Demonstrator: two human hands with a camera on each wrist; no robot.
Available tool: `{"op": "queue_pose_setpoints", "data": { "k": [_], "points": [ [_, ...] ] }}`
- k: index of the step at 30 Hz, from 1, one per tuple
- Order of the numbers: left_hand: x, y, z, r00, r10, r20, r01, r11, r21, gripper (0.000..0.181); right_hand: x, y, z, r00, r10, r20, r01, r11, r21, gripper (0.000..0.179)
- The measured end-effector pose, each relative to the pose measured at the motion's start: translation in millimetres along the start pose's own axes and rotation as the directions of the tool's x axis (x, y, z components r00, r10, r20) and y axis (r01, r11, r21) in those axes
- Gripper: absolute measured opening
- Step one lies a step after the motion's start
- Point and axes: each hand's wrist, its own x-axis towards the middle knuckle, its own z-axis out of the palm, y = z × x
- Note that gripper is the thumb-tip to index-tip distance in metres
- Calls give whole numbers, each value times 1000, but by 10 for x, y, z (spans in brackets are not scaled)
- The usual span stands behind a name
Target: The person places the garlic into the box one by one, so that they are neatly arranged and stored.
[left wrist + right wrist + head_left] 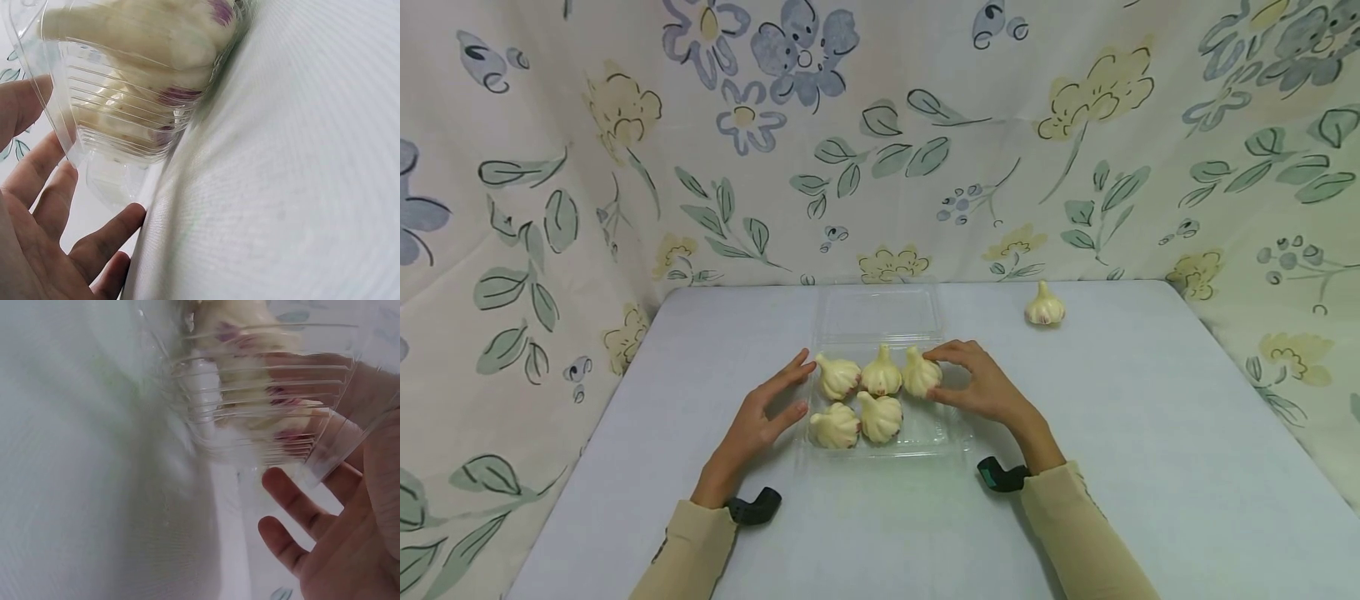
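In the head view, a clear plastic clamshell container [927, 432] sits mid-table with its lid [877, 313] folded back. Several garlic bulbs lie inside. At the back right of the container, my right hand [983, 385] pinches one garlic bulb [919, 375] between thumb and fingers. Two more bulbs, including the back middle one [882, 373], share that row; the front row holds a left bulb [836, 427] and a middle bulb [881, 417]. My left hand [762, 419] rests against the container's left side, fingers loosely extended. The left wrist view shows its fingertips [67, 172] by the ribbed wall.
One loose garlic bulb [1045, 307] stands near the table's back right edge. The white tabletop [880, 533] extends around the container. Floral curtains [880, 150] hang behind and beside the table.
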Motion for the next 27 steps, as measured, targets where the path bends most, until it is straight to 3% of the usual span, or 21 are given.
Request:
{"op": "queue_pose_setpoints", "data": {
  "k": [14, 27],
  "points": [
    [2, 28, -2, 1000, 28, -6, -28, 1000, -7, 59, -6, -81, 4, 1000, -25, 10, 26, 997, -67, 49],
    [6, 32, 3, 999, 33, -7, -33, 999, -14, 59, -8, -152, 21, 1000, 29, 1, -29, 992, -125, 51]
  ]
}}
